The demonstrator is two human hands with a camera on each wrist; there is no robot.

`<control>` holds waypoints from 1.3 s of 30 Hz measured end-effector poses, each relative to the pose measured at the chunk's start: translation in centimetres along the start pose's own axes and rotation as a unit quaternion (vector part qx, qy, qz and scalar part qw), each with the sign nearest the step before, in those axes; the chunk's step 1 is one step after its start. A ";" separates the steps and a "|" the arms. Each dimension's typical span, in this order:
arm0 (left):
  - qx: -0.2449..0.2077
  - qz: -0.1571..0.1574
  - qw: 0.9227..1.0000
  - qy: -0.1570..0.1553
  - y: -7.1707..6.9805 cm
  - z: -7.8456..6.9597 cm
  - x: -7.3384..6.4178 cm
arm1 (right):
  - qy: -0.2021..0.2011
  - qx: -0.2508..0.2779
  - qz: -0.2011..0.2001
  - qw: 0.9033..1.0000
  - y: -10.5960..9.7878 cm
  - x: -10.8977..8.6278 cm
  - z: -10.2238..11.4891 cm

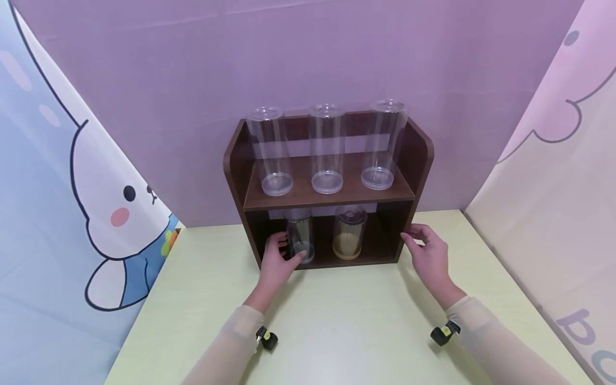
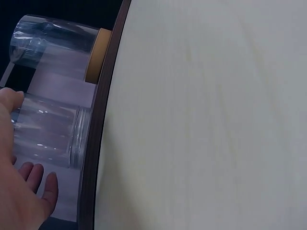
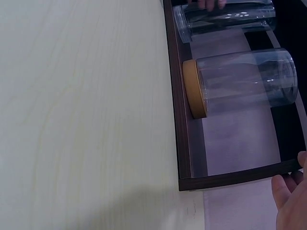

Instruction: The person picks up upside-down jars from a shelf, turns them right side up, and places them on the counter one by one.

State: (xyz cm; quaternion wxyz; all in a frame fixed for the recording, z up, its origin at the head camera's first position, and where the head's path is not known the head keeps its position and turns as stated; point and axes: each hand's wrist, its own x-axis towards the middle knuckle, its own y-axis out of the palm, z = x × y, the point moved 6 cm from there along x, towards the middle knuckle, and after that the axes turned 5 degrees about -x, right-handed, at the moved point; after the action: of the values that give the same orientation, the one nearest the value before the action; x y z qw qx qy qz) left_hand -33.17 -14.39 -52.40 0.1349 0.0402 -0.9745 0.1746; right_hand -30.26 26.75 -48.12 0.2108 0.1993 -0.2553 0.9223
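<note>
A small dark brown two-tier shelf [image 1: 332, 203] stands against the purple backdrop. On its lower tier, my left hand [image 1: 278, 263] is around the left side of a clear jar [image 1: 302, 232], thumb at its front. This jar is upside down, its ringed neck [image 2: 80, 139] against the tier. In the left wrist view a gap shows between several fingers [image 2: 50, 191] and the jar. Beside it stands another upturned jar [image 1: 349, 232] with a tan lid [image 3: 193, 88] underneath. My right hand [image 1: 430, 256] touches the shelf's right side panel, fingertips at its edge.
Three tall clear containers stand on the upper tier: left [image 1: 270, 155], middle [image 1: 327, 149] and right [image 1: 383, 144]. The shelf rests on a pale table [image 1: 337, 321]. Printed cloths hang at the left [image 1: 110, 214] and right [image 1: 553, 214].
</note>
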 end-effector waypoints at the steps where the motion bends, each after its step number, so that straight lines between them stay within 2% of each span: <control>1: 0.001 0.001 1.000 -0.001 0.1 0.0 0.0 | 0.001 0.000 0.000 1.000 0.0 0.0 0.0; 17: -0.016 -0.018 1.000 -0.007 1.0 0.4 0.9 | 0.007 -0.003 0.004 1.000 0.1 0.0 0.0; 28: -0.019 -0.009 1.000 -0.011 1.5 0.5 1.2 | -0.002 -0.009 0.001 1.000 0.0 0.1 0.0; 39: -0.022 -0.004 1.000 0.014 1.2 0.0 0.7 | -0.009 -0.012 0.004 1.000 0.1 0.1 -0.1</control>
State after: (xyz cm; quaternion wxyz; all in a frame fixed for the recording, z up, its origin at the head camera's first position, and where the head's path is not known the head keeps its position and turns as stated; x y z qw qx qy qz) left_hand -34.04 -13.26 -52.65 0.1502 0.0388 -0.9759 0.1535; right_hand -30.40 26.78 -48.16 0.2076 0.2038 -0.2690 0.9181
